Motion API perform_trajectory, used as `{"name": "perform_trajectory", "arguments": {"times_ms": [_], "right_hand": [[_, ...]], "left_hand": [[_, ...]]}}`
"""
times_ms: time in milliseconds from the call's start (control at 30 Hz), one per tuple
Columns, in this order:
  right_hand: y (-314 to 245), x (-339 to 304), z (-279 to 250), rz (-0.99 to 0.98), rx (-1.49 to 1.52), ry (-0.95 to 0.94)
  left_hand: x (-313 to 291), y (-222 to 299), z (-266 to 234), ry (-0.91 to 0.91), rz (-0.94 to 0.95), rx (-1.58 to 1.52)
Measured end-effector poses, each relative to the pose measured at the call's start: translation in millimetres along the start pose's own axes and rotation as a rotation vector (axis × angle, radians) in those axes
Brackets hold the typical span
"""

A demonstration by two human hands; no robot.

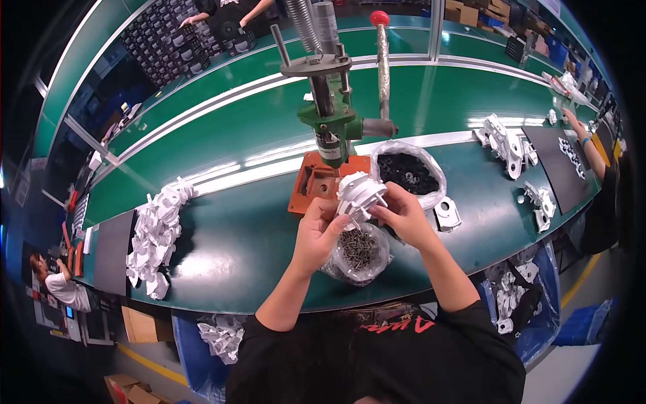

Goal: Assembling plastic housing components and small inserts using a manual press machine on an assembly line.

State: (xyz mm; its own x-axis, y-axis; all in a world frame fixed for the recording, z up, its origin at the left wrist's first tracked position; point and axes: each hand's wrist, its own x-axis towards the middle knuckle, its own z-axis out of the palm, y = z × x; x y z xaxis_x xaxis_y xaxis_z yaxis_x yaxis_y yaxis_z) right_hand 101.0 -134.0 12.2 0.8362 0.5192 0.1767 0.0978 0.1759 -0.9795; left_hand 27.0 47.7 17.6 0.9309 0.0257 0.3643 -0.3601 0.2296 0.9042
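Observation:
Between my two hands is a white molded plastic part with a round body and a thin post sticking out. My left hand grips it from the left, thumb on its lower side. My right hand pinches its right side near the post. The part is held up in front of a green lever press with an orange base. Just below my hands stands a clear plastic bag of small metal screws or pins. Behind my right hand, a second plastic bag holds small black parts.
White plastic parts are heaped on the table's left, beside a black mat. More white parts lie at right, near another person's arm. One white piece sits by my right forearm. Blue-lined bins stand below the edge.

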Motion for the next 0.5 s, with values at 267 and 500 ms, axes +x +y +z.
{"name": "perform_trajectory", "arguments": {"times_ms": [267,500], "right_hand": [[-3.2,-6.2,-5.6,-0.072,0.097,-0.039],[6.9,-11.3,0.1,-0.024,0.088,-0.061]], "left_hand": [[-5.2,-4.7,-3.8,-0.014,-0.001,-0.111],[-7.6,-3.6,3.7,0.052,-0.037,-0.162]]}}
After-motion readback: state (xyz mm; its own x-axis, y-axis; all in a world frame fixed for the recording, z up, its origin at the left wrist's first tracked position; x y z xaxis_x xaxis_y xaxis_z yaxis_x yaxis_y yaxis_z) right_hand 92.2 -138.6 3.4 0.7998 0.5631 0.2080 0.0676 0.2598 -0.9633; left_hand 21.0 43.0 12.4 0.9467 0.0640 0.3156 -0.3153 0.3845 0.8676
